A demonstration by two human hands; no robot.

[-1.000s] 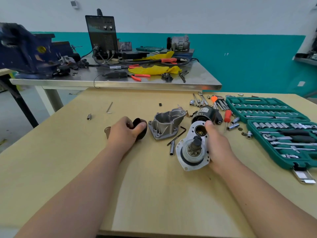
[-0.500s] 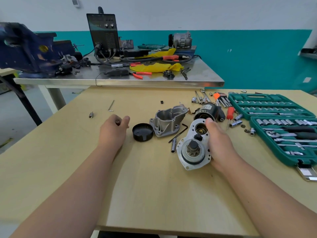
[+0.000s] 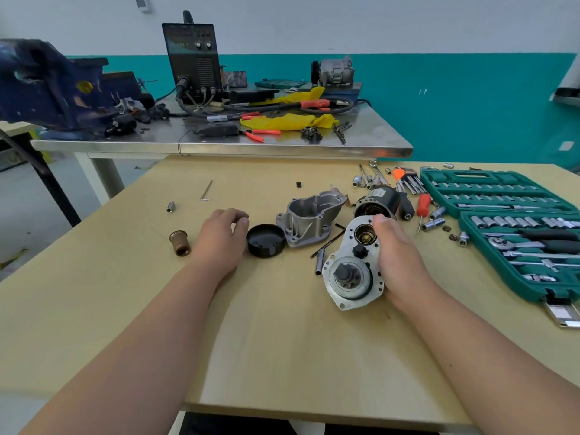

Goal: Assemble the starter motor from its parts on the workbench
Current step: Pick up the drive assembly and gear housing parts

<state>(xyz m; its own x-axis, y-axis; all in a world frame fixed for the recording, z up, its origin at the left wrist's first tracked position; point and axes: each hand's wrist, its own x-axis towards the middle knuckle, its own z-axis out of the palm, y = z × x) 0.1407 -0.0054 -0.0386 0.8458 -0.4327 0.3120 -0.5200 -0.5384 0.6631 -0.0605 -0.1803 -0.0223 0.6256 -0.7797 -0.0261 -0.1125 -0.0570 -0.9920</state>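
Starter motor parts on wooden worktop

Surroundings: green socket-set case (image 3: 514, 221), lid open, along the right edge of the worktop (image 3: 282, 356). Loose chrome sockets, hex keys and a red-handled screwdriver (image 3: 422, 208) lie between the case and the parts. Steel table (image 3: 219, 146) stands beyond the far edge, carrying a blue vise (image 3: 47, 86) and a black welder (image 3: 193, 58). Nothing lies between the two hands but bare wood.

Parts, mid-worktop, left to right:
- bronze sleeve (image 3: 180, 243), short, cylindrical, dull, lying tilted
- black cap (image 3: 266, 240), round, shallow, open side up
- cast housing (image 3: 309, 219), pale grey, rough, hollow, touching the cap
- black hex key (image 3: 329, 241), L-shaped, with a slim chrome socket (image 3: 319, 262) beside it
- motor body (image 3: 376, 204), black drum, copper windings showing at its open end
- gear plate (image 3: 351, 277), flat grey metal, toothed pinion at the near end, round bore at the far end

Hands: right hand (image 3: 398, 259) grips the gear plate by its right side, thumb hooked over the far rim, fingers hidden beneath. Left hand (image 3: 221, 238) rests just left of the cap, fingers curled, thumb and forefinger tips near together. Whether they pinch anything cannot be told.
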